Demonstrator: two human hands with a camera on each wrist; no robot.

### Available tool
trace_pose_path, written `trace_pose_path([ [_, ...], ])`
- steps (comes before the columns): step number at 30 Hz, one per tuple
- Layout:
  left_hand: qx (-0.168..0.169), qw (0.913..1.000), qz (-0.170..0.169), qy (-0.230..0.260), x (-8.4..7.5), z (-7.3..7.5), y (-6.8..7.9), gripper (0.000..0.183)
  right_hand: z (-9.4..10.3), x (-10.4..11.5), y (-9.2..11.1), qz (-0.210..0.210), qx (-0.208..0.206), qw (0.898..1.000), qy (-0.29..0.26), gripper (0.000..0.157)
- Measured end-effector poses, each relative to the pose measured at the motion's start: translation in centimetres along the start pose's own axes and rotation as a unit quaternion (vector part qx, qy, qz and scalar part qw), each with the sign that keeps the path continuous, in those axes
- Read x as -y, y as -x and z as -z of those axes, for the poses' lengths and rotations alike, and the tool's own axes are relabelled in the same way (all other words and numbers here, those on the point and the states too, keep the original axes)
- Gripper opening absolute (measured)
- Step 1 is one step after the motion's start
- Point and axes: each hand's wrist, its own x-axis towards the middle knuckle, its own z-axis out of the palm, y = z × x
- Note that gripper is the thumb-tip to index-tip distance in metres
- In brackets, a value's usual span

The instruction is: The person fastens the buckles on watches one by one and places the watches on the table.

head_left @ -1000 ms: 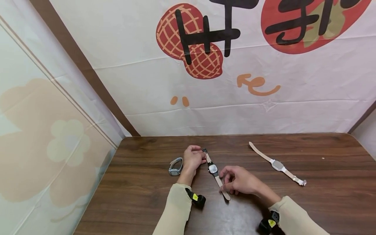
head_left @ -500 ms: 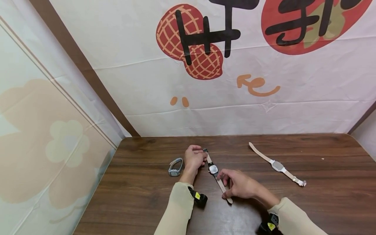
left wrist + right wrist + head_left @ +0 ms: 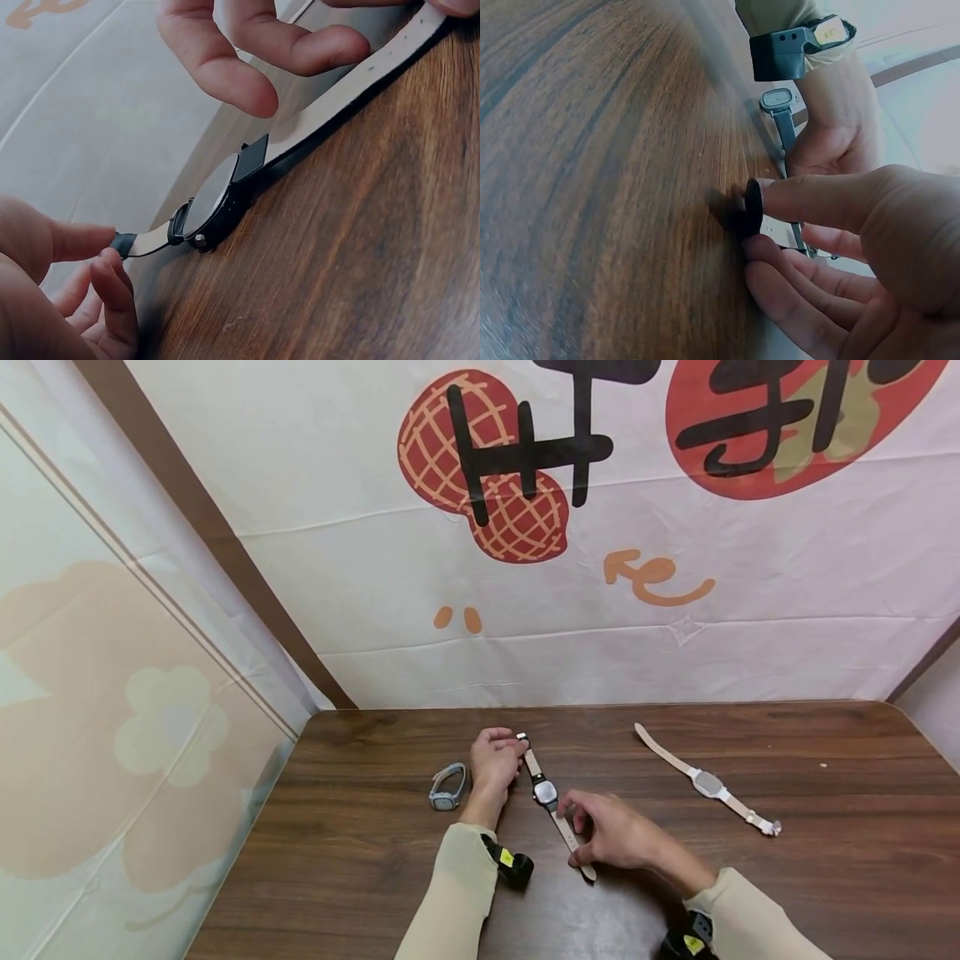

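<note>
A wristwatch (image 3: 546, 792) with a dark case and a strap with a beige inner side lies slantwise on the table between the hands. The beige side of its strap (image 3: 330, 105) faces up. My left hand (image 3: 495, 768) pinches the black buckle end of the strap (image 3: 123, 244) between thumb and fingertips. At the other end my right hand (image 3: 611, 833) holds the strap near its dark-edged tip (image 3: 754, 206), thumb and fingers at its edges. Beside my left wrist rests a closed-loop grey-blue watch (image 3: 447, 789).
A white watch (image 3: 707, 782) with its strap laid out straight lies at the right. The brown wooden table (image 3: 847, 893) meets a printed cloth backdrop (image 3: 570, 668) at its far edge. A second cloth hangs at the left.
My right hand has shifted slightly toward the near end of the strap and taken hold there. The watch has slid a little nearer and right; its buckle end has tipped in my left hand.
</note>
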Motion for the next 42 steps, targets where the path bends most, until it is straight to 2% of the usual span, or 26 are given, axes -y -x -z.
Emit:
trace_pose_path([
  [5, -0.013, 0.9999, -0.008, -0.002, 0.0, -0.1, 0.0, 0.025, -0.1, -0.1, 0.3, -0.01, -0.013, 1.0, -0.021, 0.052],
  [13, -0.023, 0.9991, -0.036, -0.007, 0.1, -0.3, 0.0, 0.025, 0.1, 0.1, 0.8, -0.058, -0.013, 0.993, -0.102, 0.051],
  [21, -0.006, 0.9978, -0.029, 0.06, 0.2, -0.1, 0.1, 0.026, 0.8, -0.2, 0.9, -0.071, -0.01, 0.981, -0.178, 0.046],
  [26, -0.007, 0.996, -0.034, 0.082, -0.2, -0.1, 0.3, 0.032, 1.7, -0.7, 0.9, -0.079, -0.016, 0.981, -0.176, 0.045],
  [32, -0.001, 0.9935, -0.055, 0.1, -0.6, -0.2, 0.6, 0.04, 2.9, -1.2, 0.6, -0.102, -0.061, 0.979, -0.164, 0.039],
  [36, 0.02, 0.9915, -0.067, 0.109, -0.7, -0.2, 0.8, 0.042, 3.8, -1.3, 0.4, -0.129, -0.107, 0.97, -0.174, 0.032],
  [39, 0.035, 0.9881, -0.081, 0.126, -0.8, -0.1, 0.8, 0.043, 4.4, -1.4, 0.2, -0.125, -0.126, 0.964, -0.198, 0.028],
  [42, 0.043, 0.9835, -0.096, 0.147, -1.1, 0.0, 0.9, 0.043, 5.0, -1.3, 0.1, -0.103, -0.129, 0.959, -0.231, 0.025],
])
